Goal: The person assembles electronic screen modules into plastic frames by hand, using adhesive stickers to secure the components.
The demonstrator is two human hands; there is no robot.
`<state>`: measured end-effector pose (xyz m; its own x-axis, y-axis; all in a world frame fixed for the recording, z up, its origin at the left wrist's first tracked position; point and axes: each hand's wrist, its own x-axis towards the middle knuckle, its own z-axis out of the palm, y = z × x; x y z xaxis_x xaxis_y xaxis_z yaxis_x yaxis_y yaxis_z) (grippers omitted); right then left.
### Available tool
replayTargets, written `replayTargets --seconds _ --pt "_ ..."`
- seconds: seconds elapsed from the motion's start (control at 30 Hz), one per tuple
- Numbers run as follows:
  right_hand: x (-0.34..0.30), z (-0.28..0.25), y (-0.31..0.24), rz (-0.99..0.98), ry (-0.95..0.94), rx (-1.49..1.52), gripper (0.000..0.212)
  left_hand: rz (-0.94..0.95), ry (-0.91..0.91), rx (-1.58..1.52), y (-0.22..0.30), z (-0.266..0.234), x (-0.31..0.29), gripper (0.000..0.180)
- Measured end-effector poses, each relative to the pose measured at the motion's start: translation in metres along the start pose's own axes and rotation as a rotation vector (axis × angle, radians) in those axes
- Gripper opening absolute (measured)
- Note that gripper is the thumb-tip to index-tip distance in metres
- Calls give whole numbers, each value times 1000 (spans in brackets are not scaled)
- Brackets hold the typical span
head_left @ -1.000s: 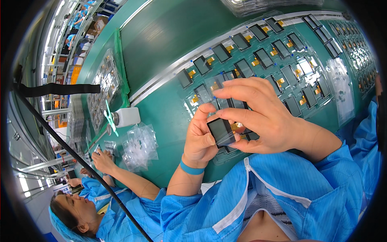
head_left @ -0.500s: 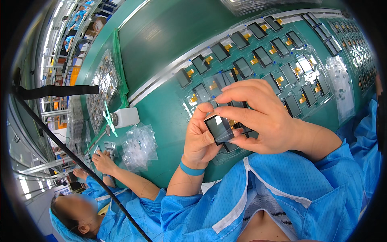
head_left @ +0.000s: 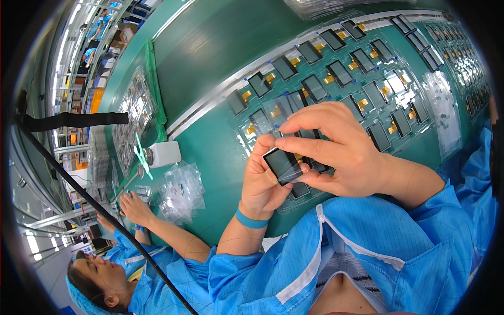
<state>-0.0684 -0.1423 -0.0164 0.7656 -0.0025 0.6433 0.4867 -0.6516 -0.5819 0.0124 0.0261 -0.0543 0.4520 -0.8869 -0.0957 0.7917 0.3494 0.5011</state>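
Note:
A small display screen with a dark glass face and black border is held up over the green bench in front of me. My left hand grips it along its left and lower side, with the fingers curled behind. My right hand is closed on its upper right side, index fingertip at the top corner and thumb at the right edge. Behind the fingers a clear film with a dark strip shows; whether it is held cannot be told. Beyond lies a clear tray of similar screens with orange flex tails.
Black frames and clear plastic sheets lie right of the tray. To the left are a white bottle, a pile of clear bags and stacked trays. A co-worker's hand works at far left; a black cable crosses the view.
The screen has shifted slightly up and left and tilted, its bright square reflection giving way to pale streaks. My right index fingertip and thumb have moved a little along its edge.

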Motion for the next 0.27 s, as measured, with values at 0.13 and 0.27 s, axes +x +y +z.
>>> replayTargets --seconds 0.13,0.27 --pt "-1 0 1 12 -13 16 47 1 13 -25 -2 -5 -3 49" --pt "-2 2 4 20 -12 31 48 21 40 1 -3 -4 -4 51"
